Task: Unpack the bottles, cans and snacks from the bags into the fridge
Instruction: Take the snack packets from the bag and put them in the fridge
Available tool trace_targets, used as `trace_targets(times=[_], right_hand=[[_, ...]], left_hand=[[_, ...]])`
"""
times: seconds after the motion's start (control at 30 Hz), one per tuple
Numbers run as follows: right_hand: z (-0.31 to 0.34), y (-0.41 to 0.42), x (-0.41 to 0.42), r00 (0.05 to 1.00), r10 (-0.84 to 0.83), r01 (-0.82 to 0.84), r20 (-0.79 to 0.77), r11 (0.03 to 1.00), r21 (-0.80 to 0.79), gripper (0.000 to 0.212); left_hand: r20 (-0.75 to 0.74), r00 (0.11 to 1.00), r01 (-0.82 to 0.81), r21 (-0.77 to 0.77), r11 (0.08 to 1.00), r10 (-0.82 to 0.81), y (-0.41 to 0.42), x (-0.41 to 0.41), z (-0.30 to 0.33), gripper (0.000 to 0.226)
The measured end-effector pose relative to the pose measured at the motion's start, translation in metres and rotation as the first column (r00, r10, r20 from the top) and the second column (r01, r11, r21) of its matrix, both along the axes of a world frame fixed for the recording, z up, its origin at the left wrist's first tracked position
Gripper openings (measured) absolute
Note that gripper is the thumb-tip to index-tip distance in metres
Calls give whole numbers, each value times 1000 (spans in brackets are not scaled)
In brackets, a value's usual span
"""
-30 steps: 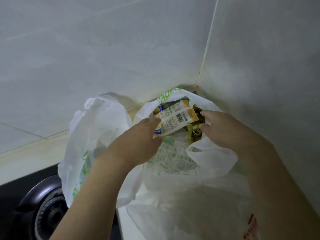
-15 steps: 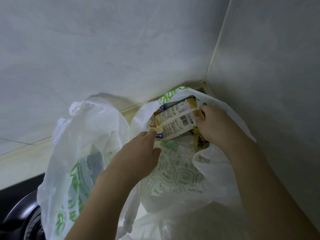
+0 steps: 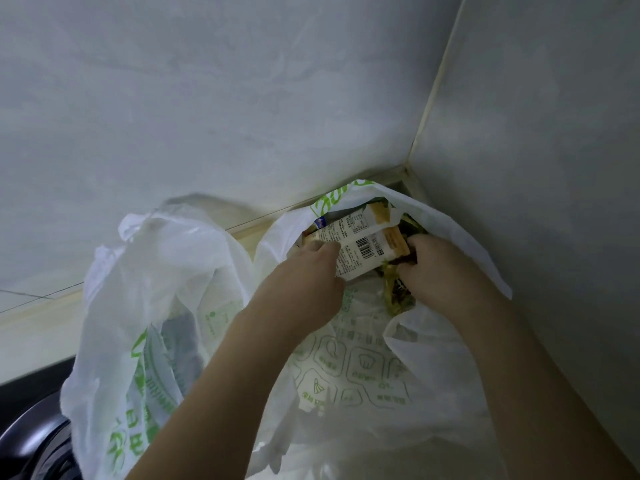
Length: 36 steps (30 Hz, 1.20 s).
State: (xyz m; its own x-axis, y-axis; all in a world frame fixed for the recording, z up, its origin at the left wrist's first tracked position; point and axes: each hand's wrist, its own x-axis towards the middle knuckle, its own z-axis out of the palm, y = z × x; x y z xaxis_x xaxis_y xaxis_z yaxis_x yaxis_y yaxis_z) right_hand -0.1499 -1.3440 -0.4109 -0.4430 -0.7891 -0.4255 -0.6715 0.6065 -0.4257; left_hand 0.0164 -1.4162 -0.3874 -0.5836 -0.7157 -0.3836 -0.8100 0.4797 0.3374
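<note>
A white plastic bag with green print (image 3: 363, 368) stands open in the corner of the counter. Inside its mouth lie two white-and-tan snack packets (image 3: 367, 244) with a barcode, and greenish wrappers (image 3: 398, 292) below them. My left hand (image 3: 304, 282) grips the left end of the snack packets. My right hand (image 3: 436, 268) is closed on their right end, inside the bag. A second white bag (image 3: 152, 306) with green print stands to the left; its contents are only a dim shape.
Grey tiled walls (image 3: 242, 98) meet in a corner right behind the bags. A black stove burner (image 3: 31, 441) is at the bottom left. A beige counter strip (image 3: 38, 323) runs along the wall.
Both hands have gone deeper into the right bag and closed on the two ends of the snack packets. The view has shifted so the bags sit lower and more to the right.
</note>
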Motion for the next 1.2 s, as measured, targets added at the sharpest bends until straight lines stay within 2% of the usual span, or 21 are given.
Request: trace_targets(times=[0.1, 0.2, 0.33, 0.43, 0.57, 0.67, 0.8, 0.9, 0.97, 1.07, 1.2], right_hand=[[3, 10, -4, 997, -46, 49, -64, 998, 39, 21], [8, 18, -7, 992, -59, 68, -115, 995, 77, 23], [8, 22, -14, 990, -128, 130, -60, 991, 39, 31], [16, 22, -17, 984, -179, 180, 19, 983, -22, 38], [28, 23, -18, 980, -190, 195, 62, 976, -96, 44], [35, 27, -21, 978, -179, 192, 107, 974, -122, 44], [41, 31, -21, 980, -159, 171, 117, 980, -102, 43], [40, 33, -12, 988, -140, 145, 63, 985, -93, 30], [33, 31, -7, 995, -101, 102, 25, 991, -84, 19], [22, 26, 4, 996, -91, 91, 23, 996, -1, 20], [8, 18, 20, 997, -71, 75, -40, 993, 90, 24]], left_hand=[[6, 997, 71, -131, 989, -71, -6, -25, -24, 57], [53, 994, 99, -155, 983, -91, -7, -40, -45, 74], [110, 993, 64, -275, 959, -34, 0, -48, -67, 85], [117, 993, 53, -374, 926, -9, 6, -51, -77, 81], [33, 999, 8, -428, 904, 6, 12, -50, -80, 50], [-64, 997, -58, -350, 935, 38, 15, -47, -69, 35], [-310, 939, -201, -153, 967, 146, 18, -36, -38, 19], [-522, 821, -228, 71, 971, 231, 27, -19, -10, 16], [-607, 740, -216, 195, 957, 290, 33, -6, 5, 18], [-639, 634, -277, 338, 899, 436, 41, 18, 22, 26], [-628, 422, -376, 536, 756, 655, 46, 38, 33, 22]])
